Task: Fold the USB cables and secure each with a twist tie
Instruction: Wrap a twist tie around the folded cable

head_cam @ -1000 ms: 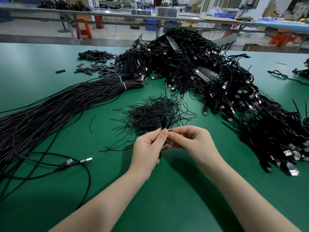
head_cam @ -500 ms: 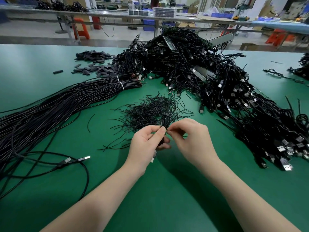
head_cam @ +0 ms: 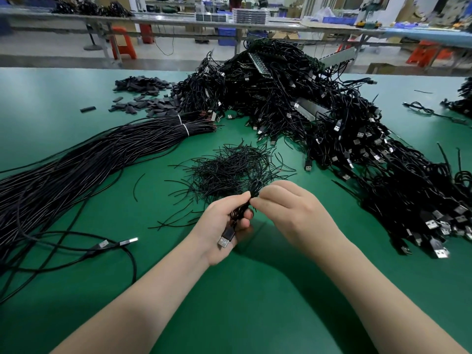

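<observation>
Head view: I judged the folded USB cable (head_cam: 238,213) light, limp and springy, best held across its gathered loops. It sat in my left hand (head_cam: 221,226), fingers curled round the bundle above the green table (head_cam: 255,290), plug (head_cam: 226,238) hanging at the palm. My right hand (head_cam: 286,208) pinched the twist tie (head_cam: 252,200) at the bundle's top, wrist raised, just before the tie pile (head_cam: 229,169).
</observation>
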`<state>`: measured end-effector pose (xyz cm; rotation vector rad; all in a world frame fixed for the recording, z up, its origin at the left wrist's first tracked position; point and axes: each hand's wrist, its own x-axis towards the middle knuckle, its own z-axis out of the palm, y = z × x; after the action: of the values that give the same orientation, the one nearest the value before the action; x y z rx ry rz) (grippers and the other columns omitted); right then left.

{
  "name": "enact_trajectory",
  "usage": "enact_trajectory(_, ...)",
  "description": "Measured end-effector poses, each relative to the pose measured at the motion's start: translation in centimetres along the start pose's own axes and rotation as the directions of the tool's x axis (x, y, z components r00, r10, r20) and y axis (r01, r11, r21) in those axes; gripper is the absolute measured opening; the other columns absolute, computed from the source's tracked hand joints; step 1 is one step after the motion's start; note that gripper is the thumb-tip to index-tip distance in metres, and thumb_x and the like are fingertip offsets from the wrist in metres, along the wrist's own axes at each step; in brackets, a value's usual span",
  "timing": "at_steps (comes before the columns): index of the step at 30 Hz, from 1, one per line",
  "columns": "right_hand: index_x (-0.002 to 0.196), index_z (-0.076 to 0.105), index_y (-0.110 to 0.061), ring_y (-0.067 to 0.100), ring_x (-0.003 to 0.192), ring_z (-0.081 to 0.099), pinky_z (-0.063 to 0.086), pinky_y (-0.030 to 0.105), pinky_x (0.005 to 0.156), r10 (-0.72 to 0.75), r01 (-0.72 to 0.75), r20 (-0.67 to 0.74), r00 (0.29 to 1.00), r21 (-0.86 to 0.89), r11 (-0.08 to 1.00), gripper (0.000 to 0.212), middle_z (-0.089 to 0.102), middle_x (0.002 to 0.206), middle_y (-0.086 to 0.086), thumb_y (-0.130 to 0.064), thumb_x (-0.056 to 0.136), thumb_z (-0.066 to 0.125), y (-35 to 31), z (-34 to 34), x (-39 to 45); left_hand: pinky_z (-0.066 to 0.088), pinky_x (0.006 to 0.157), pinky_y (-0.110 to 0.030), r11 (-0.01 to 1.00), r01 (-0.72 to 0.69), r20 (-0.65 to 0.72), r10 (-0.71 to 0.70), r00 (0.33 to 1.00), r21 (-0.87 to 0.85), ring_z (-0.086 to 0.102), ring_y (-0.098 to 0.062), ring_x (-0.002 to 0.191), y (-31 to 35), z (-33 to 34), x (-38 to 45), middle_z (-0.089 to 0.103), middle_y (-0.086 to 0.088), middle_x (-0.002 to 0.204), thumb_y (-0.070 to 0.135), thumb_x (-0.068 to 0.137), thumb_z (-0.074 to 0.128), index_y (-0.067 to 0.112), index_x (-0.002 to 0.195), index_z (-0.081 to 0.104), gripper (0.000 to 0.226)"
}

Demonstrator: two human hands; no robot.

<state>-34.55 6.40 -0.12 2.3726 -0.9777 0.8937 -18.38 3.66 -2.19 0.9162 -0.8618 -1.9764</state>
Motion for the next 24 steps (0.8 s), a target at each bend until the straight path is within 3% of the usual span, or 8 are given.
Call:
enact_trajectory(2, 0.086, 0.073, 0.0, 0.028, 0.07, 0.06, 0.048, 0.03, 0.068, 0.057, -0.056, -0.021, 0.998, 0.031, 0.998, 0.02, 0.063, 0.081, 0.012, 0.011, 0.082, 0.057, 0.0, 0.3, 0.0, 0.048, 0.049, -0.018, 0.999, -0.052, 0.049, 0.052, 0.997, -0.003, 0.05, -0.005, 0.045, -0.2, -0.2, -0.1, 0.057, 0.004, 0.059, 0.031, 0.072, 0.07, 0.023, 0.058, 0.07, 0.016)
enact_trajectory(5, 0.083, 0.076, -0.007, 0.022, 0.075, 0.062, 0.046, 0.024, 0.072, 0.327, -0.303, -0.065, 0.943, 0.239, 0.923, 0.022, 0.066, 0.082, 0.006, 0.012, 0.076, 0.068, -0.3, 0.7, 0.0, 0.052, 0.056, -0.021, 0.986, -0.166, 0.081, 0.167, 0.983, -0.026, 0.056, -0.009, 0.053, -0.5, -0.2, -0.1, 0.061, 0.001, 0.064, 0.026, 0.079, 0.066, 0.018, 0.073, 0.069, 0.011)
enact_trajectory(9, 0.089, 0.07, -0.031, 0.007, 0.074, 0.064, 0.051, 0.019, 0.073, 0.716, -0.615, 0.132, 0.685, 0.631, 0.472, 0.024, 0.069, 0.079, -0.011, -0.008, 0.082, 0.074, -0.9, 0.6, 0.3, 0.056, 0.061, -0.024, 0.982, -0.177, 0.085, 0.182, 0.98, -0.06, 0.062, -0.012, 0.058, -0.6, -0.2, -0.2, 0.066, -0.002, 0.069, 0.023, 0.08, 0.063, 0.012, 0.09, 0.062, 0.015)
enact_trajectory(11, 0.082, 0.07, -0.034, 0.005, 0.07, 0.064, 0.051, 0.018, 0.069, 0.754, -0.682, 0.213, 0.622, 0.621, 0.387, 0.018, 0.071, 0.077, -0.013, -0.016, 0.083, 0.075, -0.8, 0.5, 0.4, 0.056, 0.063, -0.025, 0.984, -0.167, 0.106, 0.173, 0.979, -0.065, 0.064, -0.013, 0.06, -0.5, -0.2, -0.2, 0.067, -0.002, 0.07, 0.022, 0.08, 0.063, 0.015, 0.085, 0.069, 0.01)
enact_trajectory(14, 0.076, 0.071, -0.021, 0.005, 0.06, 0.057, 0.051, 0.023, 0.063, 0.752, -0.74, 0.357, 0.554, 0.626, 0.248, 0.01, 0.067, 0.067, -0.007, -0.02, 0.086, 0.072, -0.6, 0.5, 0.5, 0.057, 0.063, -0.025, 0.987, -0.155, 0.138, 0.16, 0.977, -0.048, 0.063, -0.011, 0.059, -0.3, -0.2, -0.3, 0.066, 0.0, 0.069, 0.022, 0.08, 0.063, 0.023, 0.076, 0.077, 0.015)
enact_trajectory(17, 0.082, 0.07, -0.009, 0.005, 0.061, 0.056, 0.049, 0.022, 0.063, 0.729, -0.712, 0.473, 0.495, 0.702, 0.028, 0.01, 0.066, 0.07, -0.003, -0.015, 0.089, 0.068, -0.9, 0.6, 0.5, 0.056, 0.063, -0.024, 0.99, -0.136, 0.166, 0.141, 0.976, -0.044, 0.06, -0.008, 0.057, -0.2, -0.3, -0.2, 0.064, 0.004, 0.067, 0.022, 0.081, 0.062, 0.023, 0.075, 0.077, 0.016)
enact_trajectory(20, 0.083, 0.071, -0.013, 0.004, 0.062, 0.057, 0.049, 0.022, 0.063, 0.708, -0.687, 0.551, 0.442, 0.715, -0.127, 0.012, 0.068, 0.073, -0.003, -0.024, 0.086, 0.069, -1.3, 0.5, 0.7, 0.055, 0.065, -0.022, 0.985, -0.158, 0.158, 0.167, 0.973, -0.069, 0.059, -0.007, 0.059, -0.3, -0.3, -0.2, 0.064, 0.004, 0.069, 0.021, 0.081, 0.062, 0.021, 0.077, 0.078, 0.016)
enact_trajectory(24, 0.078, 0.076, -0.019, 0.004, 0.066, 0.06, 0.049, 0.017, 0.061, 0.7, -0.695, 0.567, 0.434, 0.705, -0.14, 0.014, 0.071, 0.072, -0.005, -0.031, 0.071, 0.077, -1.6, 0.2, 1.0, 0.054, 0.073, -0.023, 0.976, -0.206, 0.143, 0.215, 0.966, -0.076, 0.062, -0.007, 0.068, -0.7, -0.2, -0.1, 0.071, 0.003, 0.08, 0.02, 0.08, 0.064, 0.019, 0.085, 0.079, 0.016)
